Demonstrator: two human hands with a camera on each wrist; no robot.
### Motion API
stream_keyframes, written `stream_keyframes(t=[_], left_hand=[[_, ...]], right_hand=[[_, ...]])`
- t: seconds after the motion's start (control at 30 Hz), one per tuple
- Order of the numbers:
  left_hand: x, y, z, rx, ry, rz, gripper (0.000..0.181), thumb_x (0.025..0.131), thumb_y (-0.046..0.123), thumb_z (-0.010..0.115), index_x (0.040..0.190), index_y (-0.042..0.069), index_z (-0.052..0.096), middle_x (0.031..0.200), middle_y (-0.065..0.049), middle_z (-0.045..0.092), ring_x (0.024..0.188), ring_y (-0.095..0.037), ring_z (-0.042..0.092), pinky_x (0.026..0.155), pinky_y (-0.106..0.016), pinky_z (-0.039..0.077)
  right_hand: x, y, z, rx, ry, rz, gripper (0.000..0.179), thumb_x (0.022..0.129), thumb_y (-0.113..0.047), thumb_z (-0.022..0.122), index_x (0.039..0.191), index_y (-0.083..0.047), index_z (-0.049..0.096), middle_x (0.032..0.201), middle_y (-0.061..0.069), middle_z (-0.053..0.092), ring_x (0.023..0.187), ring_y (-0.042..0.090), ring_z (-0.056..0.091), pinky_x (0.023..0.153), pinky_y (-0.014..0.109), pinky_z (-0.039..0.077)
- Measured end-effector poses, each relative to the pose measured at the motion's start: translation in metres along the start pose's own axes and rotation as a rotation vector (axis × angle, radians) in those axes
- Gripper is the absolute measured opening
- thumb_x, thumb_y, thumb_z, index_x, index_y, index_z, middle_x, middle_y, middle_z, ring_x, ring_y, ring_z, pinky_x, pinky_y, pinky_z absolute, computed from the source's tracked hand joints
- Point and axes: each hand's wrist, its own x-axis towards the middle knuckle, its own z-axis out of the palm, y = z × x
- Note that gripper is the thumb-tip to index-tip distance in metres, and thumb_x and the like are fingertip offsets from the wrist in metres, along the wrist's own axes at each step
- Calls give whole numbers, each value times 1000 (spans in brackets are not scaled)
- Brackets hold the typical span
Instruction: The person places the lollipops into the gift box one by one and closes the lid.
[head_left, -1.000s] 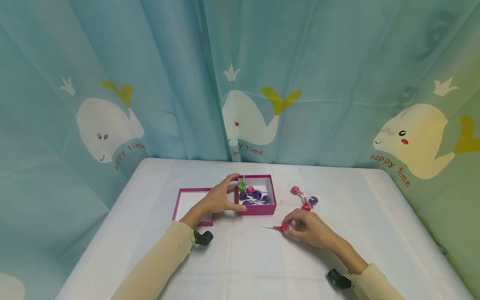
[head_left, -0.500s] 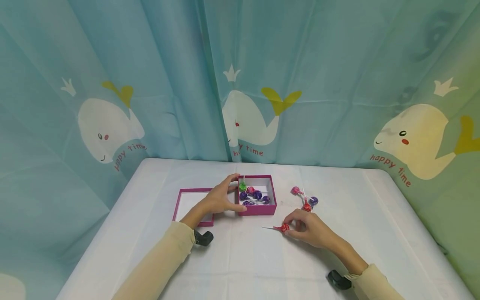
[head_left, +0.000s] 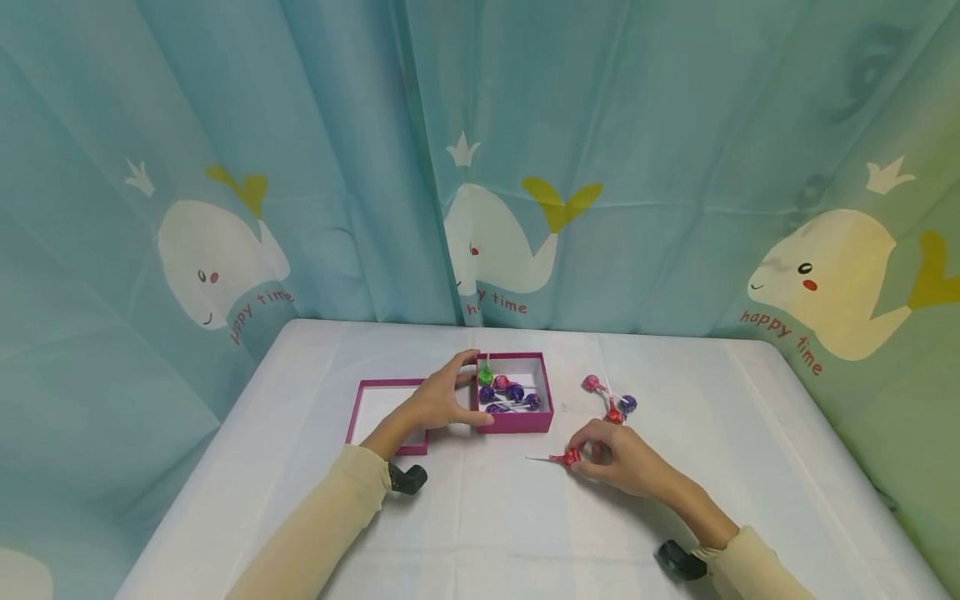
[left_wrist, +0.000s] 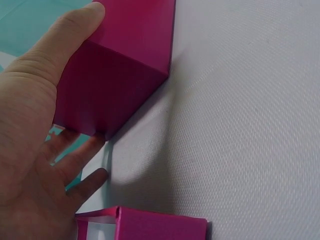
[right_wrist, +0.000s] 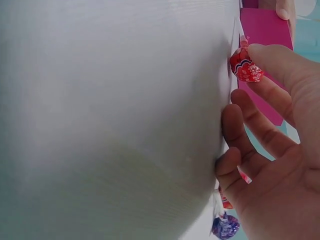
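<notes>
My left hand [head_left: 437, 402] holds the magenta box [head_left: 517, 424] at its left side, the thumb on the near wall and the fingers toward the far corner. In the left wrist view, the thumb lies against the box [left_wrist: 132, 35]. Inside sit several wrapped lollipops: a green one [head_left: 486, 377], a pink one [head_left: 501, 382] and purple ones [head_left: 515, 392]. To the right of the box, my right hand [head_left: 621, 460] pinches a red-wrapped lollipop [head_left: 572, 457] by its head, close over the table, its stick pointing left. The right wrist view shows the lollipop [right_wrist: 246, 66] between thumb and index finger.
Left of the box lies a magenta-edged lid [head_left: 386, 383], partly hidden by the left hand. Beyond the right hand, a pink lollipop [head_left: 592, 382], a purple one [head_left: 628, 404] and a red one [head_left: 613, 415] lie together on the white table [head_left: 480, 517]. A curtain [head_left: 345, 167] hangs behind.
</notes>
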Motion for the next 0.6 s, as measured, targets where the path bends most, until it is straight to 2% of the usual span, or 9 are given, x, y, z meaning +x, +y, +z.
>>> stream_keyframes(t=[0.3, 0.6], left_hand=[[-1, 1, 0, -6, -1, -2, 116, 72, 44, 94, 162, 22, 25, 167, -3, 31, 144, -27, 46, 118, -57, 34], [0, 0, 0, -3, 2, -6, 117, 71, 45, 94, 162, 23, 25, 167, -3, 31, 144, -27, 46, 118, -58, 33]], right_hand=[[4, -11, -15, -25, -28, -65, 20, 87, -9, 82, 103, -17, 73, 96, -10, 69, 76, 14, 61, 65, 26, 52], [18, -23, -33, -61, -2, -103, 22, 87, -11, 82, 104, -19, 72, 97, -12, 71, 75, 9, 62, 63, 30, 52]])
